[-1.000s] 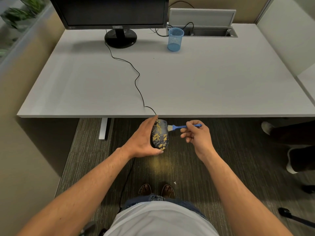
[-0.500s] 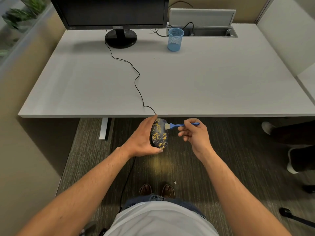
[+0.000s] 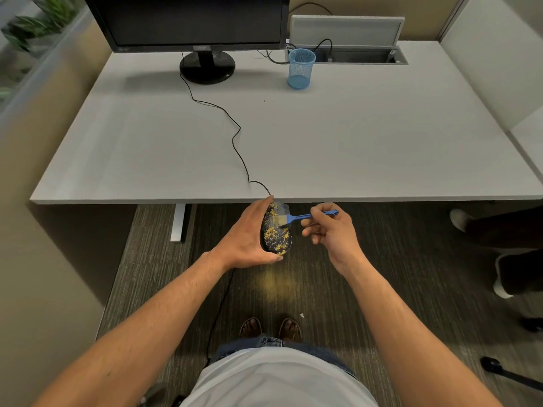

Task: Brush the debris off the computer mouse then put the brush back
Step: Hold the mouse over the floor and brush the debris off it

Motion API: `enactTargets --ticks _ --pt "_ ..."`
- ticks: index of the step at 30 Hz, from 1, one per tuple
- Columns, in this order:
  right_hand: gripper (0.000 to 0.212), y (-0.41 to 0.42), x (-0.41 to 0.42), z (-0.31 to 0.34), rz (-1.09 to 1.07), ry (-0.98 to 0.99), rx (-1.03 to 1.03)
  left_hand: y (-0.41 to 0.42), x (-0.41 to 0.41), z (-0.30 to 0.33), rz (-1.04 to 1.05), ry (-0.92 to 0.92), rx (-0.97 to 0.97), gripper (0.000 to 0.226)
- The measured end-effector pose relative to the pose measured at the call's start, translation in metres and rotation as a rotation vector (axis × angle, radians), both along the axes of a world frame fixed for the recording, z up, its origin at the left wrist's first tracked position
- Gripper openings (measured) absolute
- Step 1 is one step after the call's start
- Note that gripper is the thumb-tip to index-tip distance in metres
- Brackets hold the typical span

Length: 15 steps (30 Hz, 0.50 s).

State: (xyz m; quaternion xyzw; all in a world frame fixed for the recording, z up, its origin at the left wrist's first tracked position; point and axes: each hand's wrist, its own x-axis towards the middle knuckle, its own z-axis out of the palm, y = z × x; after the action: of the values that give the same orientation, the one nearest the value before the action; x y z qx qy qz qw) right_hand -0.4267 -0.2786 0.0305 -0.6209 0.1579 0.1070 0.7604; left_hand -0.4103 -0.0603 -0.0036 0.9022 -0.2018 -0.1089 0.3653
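Note:
My left hand (image 3: 245,237) grips a black computer mouse (image 3: 276,235) just off the desk's front edge, above the carpet. Yellow debris speckles the mouse's top. My right hand (image 3: 332,230) pinches the handle of a small blue brush (image 3: 296,217), held level. Its pale bristles rest on the mouse's upper part. The mouse's black cable (image 3: 235,136) runs back across the desk toward the monitor.
A grey desk (image 3: 367,148) carries a monitor (image 3: 194,22) at the back and a blue mesh cup (image 3: 301,69) beside an open cable tray (image 3: 352,55). Yellow dust (image 3: 276,284) lies on the carpet below the mouse. Another person's legs (image 3: 505,251) are at right.
The brush has slid left, from beside the mouse's right edge onto its upper surface. My right hand followed it. The left hand and mouse stayed nearly still.

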Motion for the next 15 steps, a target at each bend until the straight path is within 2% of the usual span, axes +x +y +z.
enactTargets --ticks 6,12,15 --pt "0.007 -0.012 -0.003 -0.002 -0.079 0.029 -0.03 0.002 0.0 0.0 0.001 0.001 0.001 0.127" --pt "0.008 -0.003 -0.005 0.001 0.036 -0.028 -0.009 0.001 0.001 0.0 0.015 0.009 0.0 0.127" --pt "0.008 -0.006 -0.007 -0.001 0.001 0.008 -0.043 0.001 0.003 0.0 0.02 0.014 -0.004 0.127"
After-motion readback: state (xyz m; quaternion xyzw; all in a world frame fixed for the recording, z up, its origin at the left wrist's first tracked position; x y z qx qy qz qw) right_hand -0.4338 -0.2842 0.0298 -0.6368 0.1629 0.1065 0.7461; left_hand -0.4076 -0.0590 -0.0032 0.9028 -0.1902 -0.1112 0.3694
